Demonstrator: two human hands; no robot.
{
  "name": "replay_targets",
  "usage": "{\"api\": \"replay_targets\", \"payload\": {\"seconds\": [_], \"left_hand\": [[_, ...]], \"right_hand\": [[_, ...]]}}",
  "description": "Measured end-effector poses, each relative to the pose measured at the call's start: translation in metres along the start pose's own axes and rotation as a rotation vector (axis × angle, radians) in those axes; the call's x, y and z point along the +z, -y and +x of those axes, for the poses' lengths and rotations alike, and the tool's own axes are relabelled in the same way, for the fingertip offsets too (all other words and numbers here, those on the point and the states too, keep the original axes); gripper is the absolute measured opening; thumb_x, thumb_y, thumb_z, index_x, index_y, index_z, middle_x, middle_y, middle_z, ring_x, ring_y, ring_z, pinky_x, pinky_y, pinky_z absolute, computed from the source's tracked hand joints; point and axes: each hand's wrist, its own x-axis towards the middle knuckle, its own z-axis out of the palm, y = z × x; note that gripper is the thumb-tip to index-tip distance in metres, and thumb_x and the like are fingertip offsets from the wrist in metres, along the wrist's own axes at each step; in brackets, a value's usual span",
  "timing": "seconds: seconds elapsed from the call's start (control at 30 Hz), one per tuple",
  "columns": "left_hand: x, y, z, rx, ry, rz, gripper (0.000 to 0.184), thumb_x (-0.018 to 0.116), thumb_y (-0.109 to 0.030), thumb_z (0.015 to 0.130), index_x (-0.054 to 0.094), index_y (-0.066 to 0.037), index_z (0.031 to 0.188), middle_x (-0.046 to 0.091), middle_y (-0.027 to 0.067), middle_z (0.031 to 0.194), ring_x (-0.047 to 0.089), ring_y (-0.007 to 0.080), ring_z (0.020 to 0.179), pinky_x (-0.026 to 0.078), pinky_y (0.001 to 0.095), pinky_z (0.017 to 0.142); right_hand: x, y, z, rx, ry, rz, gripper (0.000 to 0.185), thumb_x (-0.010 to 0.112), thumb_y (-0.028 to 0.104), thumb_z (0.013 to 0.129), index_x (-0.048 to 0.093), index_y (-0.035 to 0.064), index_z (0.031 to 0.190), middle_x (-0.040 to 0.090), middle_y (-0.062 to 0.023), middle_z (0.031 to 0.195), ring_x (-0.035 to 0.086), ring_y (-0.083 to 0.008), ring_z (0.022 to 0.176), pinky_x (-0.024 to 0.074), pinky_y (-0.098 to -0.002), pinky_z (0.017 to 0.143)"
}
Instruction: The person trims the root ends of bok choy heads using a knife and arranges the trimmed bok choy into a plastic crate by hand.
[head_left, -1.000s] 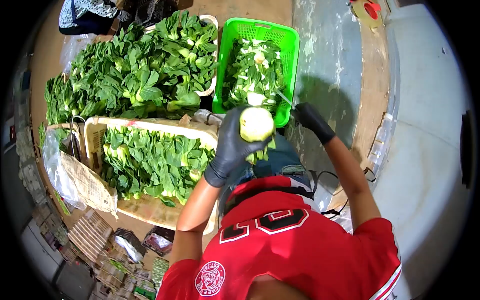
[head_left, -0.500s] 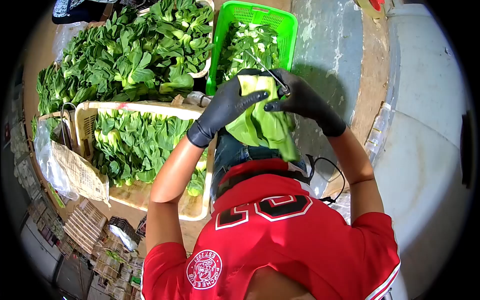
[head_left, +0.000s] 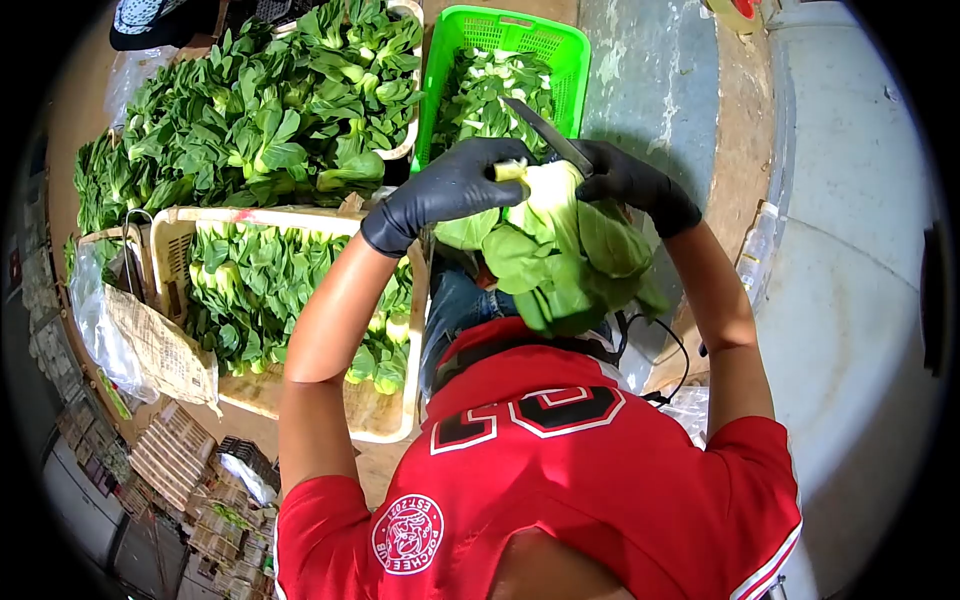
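**Bunch of greens (head_left: pixel 545 245), pale stalk end up, between the two hands**

Head view, the only feed I have. Left hand (head_left: pixel 450 187), black-gloved, fingers drawn in to a pinch on a short pale stalk (head_left: pixel 509 171). I can't tell from here whether that piece is joined to the bunch. Right hand (head_left: pixel 640 185), also gloved, is curled round a knife (head_left: pixel 545 130) — handle hidden in the glove, blade slanting forward and to the left of the fist. Its thumb lies by the bunch's pale end; whether the blade touches there I can't make out. The leaves hang from between the hands toward the wearer's red shirt (head_left: pixel 610 480).

Ahead of both hands I have a green basket (head_left: pixel 567 70) with leaves and pale pieces inside. Forward and left of the left hand, a heap of greens (head_left: pixel 250 125) beside the rim of a far crate (head_left: pixel 405 145). Left of the left wrist, a cream crate (head_left: pixel 290 393) with greens in rows — brown sheet (head_left: pixel 165 345) and clear plastic bag (head_left: pixel 92 300) on its outer side. Far forward-left of that hand, part of a co-worker's spotted clothing (head_left: pixel 150 15).
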Motion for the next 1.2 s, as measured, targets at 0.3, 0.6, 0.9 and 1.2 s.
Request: {"api": "replay_targets", "payload": {"seconds": [0.3, 0.6, 0.9, 1.2], "left_hand": [[0.022, 0.054, 0.020, 0.194, 0.127, 0.039, 0.042, 0.061, -0.030, 0.080, 0.058, 0.001, 0.107, 0.064, 0.0127, 0.093, 0.060, 0.0185, 0.083, 0.048, 0.0325, 0.077], [0.031, 0.045, 0.005, 0.295, 0.404, -0.301, 0.037, 0.065, -0.025, 0.081, 0.058, 0.002, 0.105, 0.060, 0.0056, 0.092, 0.052, 0.0125, 0.086, 0.044, 0.0292, 0.079], [0.014, -0.009, -0.036, 0.198, 0.075, -0.091, 0.027, 0.064, -0.017, 0.077, 0.060, 0.000, 0.099, 0.064, 0.0127, 0.084, 0.059, 0.0166, 0.077, 0.046, 0.0321, 0.075], [0.022, -0.007, -0.013, 0.099, -0.284, 0.204, 0.037, 0.063, -0.023, 0.078, 0.059, 0.004, 0.103, 0.065, 0.0166, 0.087, 0.063, 0.0231, 0.076, 0.049, 0.0325, 0.069]], "right_hand": [[0.003, -0.021, -0.028, 0.183, 0.089, 0.029, 0.059, 0.071, 0.019, 0.073, 0.046, 0.0008, 0.125, 0.056, -0.0041, 0.110, 0.048, -0.0127, 0.101, 0.0400, -0.0301, 0.090], [0.040, 0.004, -0.046, 0.063, 0.149, -0.050, 0.062, 0.072, 0.026, 0.072, 0.048, -0.0007, 0.123, 0.057, -0.0037, 0.108, 0.050, -0.0120, 0.098, 0.0409, -0.0296, 0.087], [0.013, 0.009, -0.037, 0.213, -0.326, -0.583, 0.043, 0.069, 0.027, 0.078, 0.056, 0.0014, 0.111, 0.064, -0.0094, 0.090, 0.060, -0.0166, 0.081, 0.0477, -0.0310, 0.071], [0.020, 0.029, -0.008, -0.142, -0.072, -0.415, 0.057, 0.076, 0.024, 0.068, 0.053, 0.0002, 0.114, 0.060, -0.0127, 0.096, 0.057, -0.0201, 0.088, 0.0444, -0.0322, 0.080]]}}
